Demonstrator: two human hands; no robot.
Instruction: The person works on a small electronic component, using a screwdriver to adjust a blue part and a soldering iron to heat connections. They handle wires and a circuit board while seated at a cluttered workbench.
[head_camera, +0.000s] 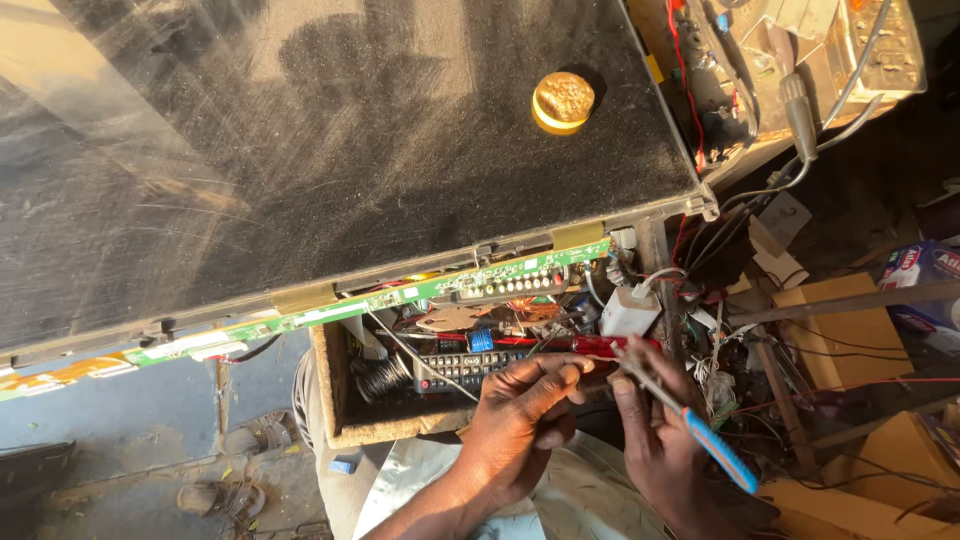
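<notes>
A large flat screen panel (330, 150) filled your view from nine o'clock to twelve o'clock; it was dark, dusty and rectangular, with a grey frame along its lower edge. A small round yellow tin (562, 102) sat on it toward one o'clock. At three o'clock, by the right edge, lay a blue, white and red printed box (925, 268). Plain brown cardboard boxes (845, 320) lay from three toward five o'clock.

Left hand (520, 415) curled, fingers bent inward, forearm rising from below; right hand (655, 430) beside it, fingers closed in a pinch.
</notes>
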